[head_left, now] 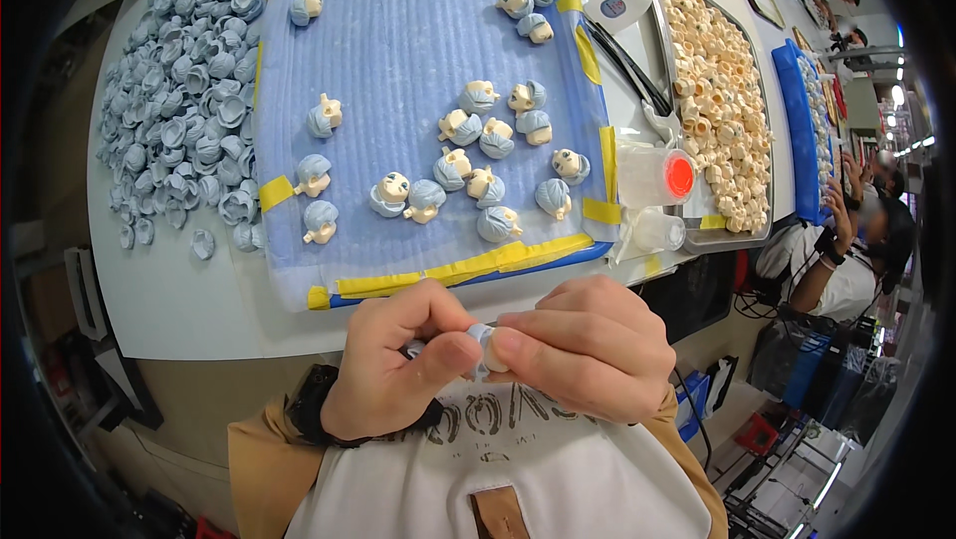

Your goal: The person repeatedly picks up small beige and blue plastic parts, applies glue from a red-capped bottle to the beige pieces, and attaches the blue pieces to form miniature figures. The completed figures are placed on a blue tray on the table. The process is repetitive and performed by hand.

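In front of my chest, just off the table's front edge, my left hand (398, 360) and my right hand (593, 350) pinch one small doll head (482, 338) between them. Its pale blue hair piece faces the left fingers, and a cream part lies by the right thumb. The fingers cover most of it, so how well the two parts fit cannot be seen. Beyond my hands, a blue foam-lined tray (388, 71) edged with yellow tape carries several doll heads with blue hair (486, 186).
A heap of loose pale blue hair pieces (199, 71) covers the table's left side. To the right stand a metal tray of cream head parts (717, 101), a white bottle (622, 3), a plastic jar with a red-orange top (652, 176) and black tweezers (629, 66). Co-workers (827, 260) sit farther right.
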Action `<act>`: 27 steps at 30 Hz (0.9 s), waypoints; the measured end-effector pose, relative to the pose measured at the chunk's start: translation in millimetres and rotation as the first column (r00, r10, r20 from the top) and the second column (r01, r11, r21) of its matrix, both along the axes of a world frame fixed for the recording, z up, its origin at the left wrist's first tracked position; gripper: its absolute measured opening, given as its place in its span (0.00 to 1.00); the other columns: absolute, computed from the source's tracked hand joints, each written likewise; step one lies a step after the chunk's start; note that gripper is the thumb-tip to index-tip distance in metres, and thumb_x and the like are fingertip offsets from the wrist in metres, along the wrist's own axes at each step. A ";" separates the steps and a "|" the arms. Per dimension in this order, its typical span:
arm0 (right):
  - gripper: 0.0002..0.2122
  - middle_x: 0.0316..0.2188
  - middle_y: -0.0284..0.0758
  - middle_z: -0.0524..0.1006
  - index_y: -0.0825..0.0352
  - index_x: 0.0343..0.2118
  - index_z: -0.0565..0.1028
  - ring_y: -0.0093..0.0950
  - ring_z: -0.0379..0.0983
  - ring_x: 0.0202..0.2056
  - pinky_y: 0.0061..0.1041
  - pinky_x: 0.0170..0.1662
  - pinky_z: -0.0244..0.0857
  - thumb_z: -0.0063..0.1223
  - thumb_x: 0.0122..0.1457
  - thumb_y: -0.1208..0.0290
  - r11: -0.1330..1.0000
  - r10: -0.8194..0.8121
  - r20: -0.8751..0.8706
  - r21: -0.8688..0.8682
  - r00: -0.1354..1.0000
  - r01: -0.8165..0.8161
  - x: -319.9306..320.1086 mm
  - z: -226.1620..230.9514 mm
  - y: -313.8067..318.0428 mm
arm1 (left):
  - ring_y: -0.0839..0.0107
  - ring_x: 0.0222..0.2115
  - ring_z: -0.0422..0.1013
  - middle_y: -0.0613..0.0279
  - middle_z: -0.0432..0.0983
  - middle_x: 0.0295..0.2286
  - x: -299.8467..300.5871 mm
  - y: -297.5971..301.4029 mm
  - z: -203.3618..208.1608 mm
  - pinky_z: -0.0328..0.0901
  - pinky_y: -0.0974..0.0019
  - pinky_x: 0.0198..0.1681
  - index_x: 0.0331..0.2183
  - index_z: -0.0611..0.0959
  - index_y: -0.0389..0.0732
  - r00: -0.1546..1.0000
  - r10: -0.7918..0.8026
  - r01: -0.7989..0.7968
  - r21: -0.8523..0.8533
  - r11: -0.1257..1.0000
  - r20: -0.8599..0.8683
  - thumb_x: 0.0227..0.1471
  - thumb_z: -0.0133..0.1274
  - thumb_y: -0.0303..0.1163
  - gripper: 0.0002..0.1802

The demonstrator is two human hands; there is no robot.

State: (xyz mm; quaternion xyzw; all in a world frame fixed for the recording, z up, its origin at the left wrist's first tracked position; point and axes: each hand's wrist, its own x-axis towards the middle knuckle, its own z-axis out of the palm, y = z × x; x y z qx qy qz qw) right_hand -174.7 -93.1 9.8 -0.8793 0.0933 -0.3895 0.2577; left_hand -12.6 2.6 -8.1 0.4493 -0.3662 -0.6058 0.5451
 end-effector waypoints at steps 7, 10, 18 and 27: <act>0.19 0.25 0.35 0.74 0.73 0.34 0.74 0.27 0.69 0.24 0.22 0.24 0.61 0.60 0.37 0.70 0.995 -0.099 -0.043 -0.014 0.994 0.098 11.7 4.9 5.1 | 0.88 0.16 0.56 0.72 0.66 0.18 -8.9 -4.5 8.0 0.51 0.81 0.18 0.29 0.74 0.35 0.993 0.027 -0.017 0.089 0.996 -0.116 0.58 0.38 0.47 0.23; 0.19 0.25 0.35 0.73 0.73 0.34 0.74 0.30 0.69 0.24 0.25 0.25 0.62 0.61 0.37 0.68 0.983 -0.179 -0.032 -0.035 0.983 0.178 15.5 -0.6 10.6 | 0.87 0.16 0.56 0.72 0.66 0.18 -8.3 -3.5 6.3 0.51 0.81 0.17 0.30 0.74 0.35 0.997 -0.002 0.011 0.119 0.993 -0.080 0.59 0.35 0.46 0.23; 0.17 0.24 0.33 0.70 0.71 0.32 0.73 0.28 0.66 0.22 0.24 0.25 0.57 0.59 0.38 0.66 0.975 -0.214 -0.163 0.025 0.963 0.221 4.7 -4.8 -0.1 | 0.82 0.21 0.62 0.64 0.67 0.25 -0.6 7.1 -1.8 0.56 0.78 0.21 0.35 0.72 0.34 0.956 0.264 -0.259 0.058 0.964 -0.125 0.53 0.38 0.30 0.11; 0.22 0.38 0.35 0.69 0.63 0.41 0.74 0.31 0.65 0.38 0.29 0.40 0.59 0.61 0.38 0.68 0.917 -0.347 -0.399 0.043 0.849 0.396 10.0 3.3 2.2 | 0.68 0.10 0.69 0.40 0.71 0.26 2.8 12.2 7.3 0.63 0.76 0.10 0.44 0.61 0.33 0.976 0.018 -0.029 -0.049 0.998 -0.218 0.54 0.47 0.38 0.23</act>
